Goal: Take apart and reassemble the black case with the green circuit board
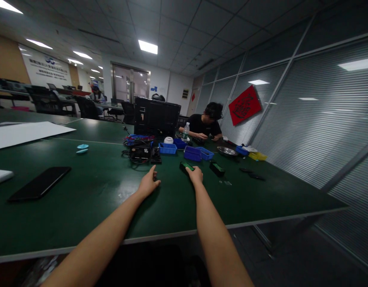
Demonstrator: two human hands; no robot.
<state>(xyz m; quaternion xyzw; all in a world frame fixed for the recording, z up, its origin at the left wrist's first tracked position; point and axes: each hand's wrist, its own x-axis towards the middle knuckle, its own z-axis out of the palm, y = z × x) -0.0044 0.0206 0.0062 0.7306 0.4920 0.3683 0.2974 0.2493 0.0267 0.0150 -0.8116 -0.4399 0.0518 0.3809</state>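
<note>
My right hand (196,175) grips the near end of a small black box with a green circuit board (186,166) in its top. Thumb and fingers are closed around that end and cover part of it. A similar black box with a green board (217,169) lies just to the right, apart from the hand. My left hand (148,183) is over the table with thumb and forefinger apart, and I see nothing held in it. Beyond it stands a black power unit (140,153) with cables, next to a small black stand (155,155).
Blue bins (167,148), a water bottle (186,130), a monitor (155,116) and a metal bowl (227,151) stand farther back. Another person (203,123) works at the far side. A black tablet-like slab (42,182) lies left; small clear pieces (228,183) lie right.
</note>
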